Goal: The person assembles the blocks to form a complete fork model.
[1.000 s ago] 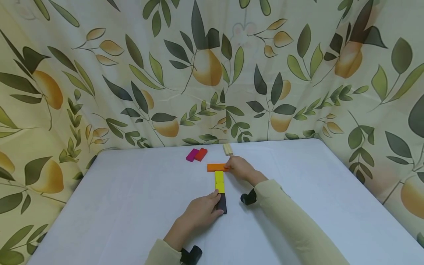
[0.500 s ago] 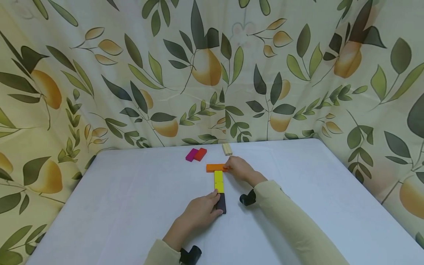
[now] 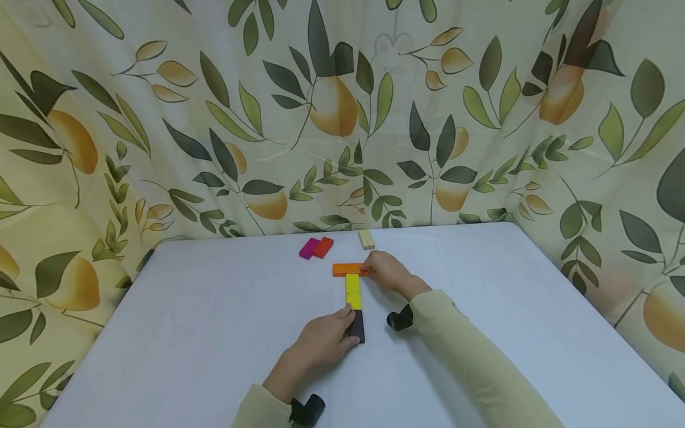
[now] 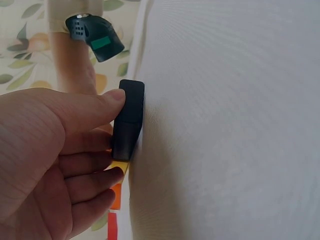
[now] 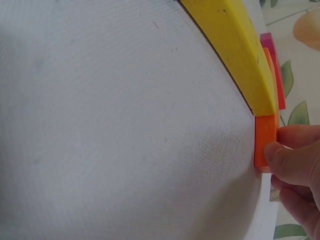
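A T of flat blocks lies on the white table: an orange block across the far end, yellow blocks below it, a black block nearest. My left hand holds the black block from its left side. In the left wrist view its thumb presses the black block's near end, and the fingers lie along the side. My right hand pinches the right end of the orange block between thumb and forefinger. The yellow block touches the orange one's near side.
Near the table's back edge lie a magenta block and a red block, touching. A pale wooden block lies just beyond the right hand. The white tabletop ends at a leaf-and-fruit patterned curtain.
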`<state>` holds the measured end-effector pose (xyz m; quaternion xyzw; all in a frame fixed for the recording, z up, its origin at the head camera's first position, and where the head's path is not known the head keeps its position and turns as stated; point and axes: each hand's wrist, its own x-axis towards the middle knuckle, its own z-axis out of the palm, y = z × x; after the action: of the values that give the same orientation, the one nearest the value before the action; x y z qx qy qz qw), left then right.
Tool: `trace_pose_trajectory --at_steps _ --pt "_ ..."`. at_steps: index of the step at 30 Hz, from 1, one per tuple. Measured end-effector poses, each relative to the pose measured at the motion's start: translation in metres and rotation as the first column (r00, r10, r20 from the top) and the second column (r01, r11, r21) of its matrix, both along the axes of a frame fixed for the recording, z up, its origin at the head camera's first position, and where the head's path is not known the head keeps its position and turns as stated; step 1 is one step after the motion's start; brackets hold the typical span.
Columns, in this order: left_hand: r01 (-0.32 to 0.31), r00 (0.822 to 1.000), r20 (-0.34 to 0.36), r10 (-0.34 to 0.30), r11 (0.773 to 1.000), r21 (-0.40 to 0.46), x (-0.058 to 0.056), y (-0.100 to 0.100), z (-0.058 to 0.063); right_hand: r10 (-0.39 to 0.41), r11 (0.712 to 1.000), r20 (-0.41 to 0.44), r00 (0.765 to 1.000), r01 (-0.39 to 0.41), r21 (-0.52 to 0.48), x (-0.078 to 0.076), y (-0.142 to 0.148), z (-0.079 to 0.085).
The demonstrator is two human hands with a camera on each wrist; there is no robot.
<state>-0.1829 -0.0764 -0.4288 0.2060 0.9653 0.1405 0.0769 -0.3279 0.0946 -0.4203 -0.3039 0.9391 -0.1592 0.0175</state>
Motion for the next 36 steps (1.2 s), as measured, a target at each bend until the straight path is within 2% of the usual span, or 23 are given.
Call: trace_pose_trajectory --at_steps 9,24,36 --pt "-0.001 1.0 0.026 0.001 1.0 0.001 -0.0013 0.0 -0.0006 -0.011 1.0 0.015 1.0 0.011 -0.004 0.0007 0.0003 -0.0018" --pt "-0.016 1.0 0.026 0.016 1.0 0.001 -0.0025 0.0008 -0.0007 -0.019 1.0 0.005 1.0 0.019 -0.007 0.0052 -0.0009 0.0032" --pt "-0.016 1.0 0.0 0.016 1.0 0.002 -0.0016 0.002 -0.0003 -0.006 1.0 -0.004 1.0 0.006 0.002 0.0047 0.0001 0.0014"
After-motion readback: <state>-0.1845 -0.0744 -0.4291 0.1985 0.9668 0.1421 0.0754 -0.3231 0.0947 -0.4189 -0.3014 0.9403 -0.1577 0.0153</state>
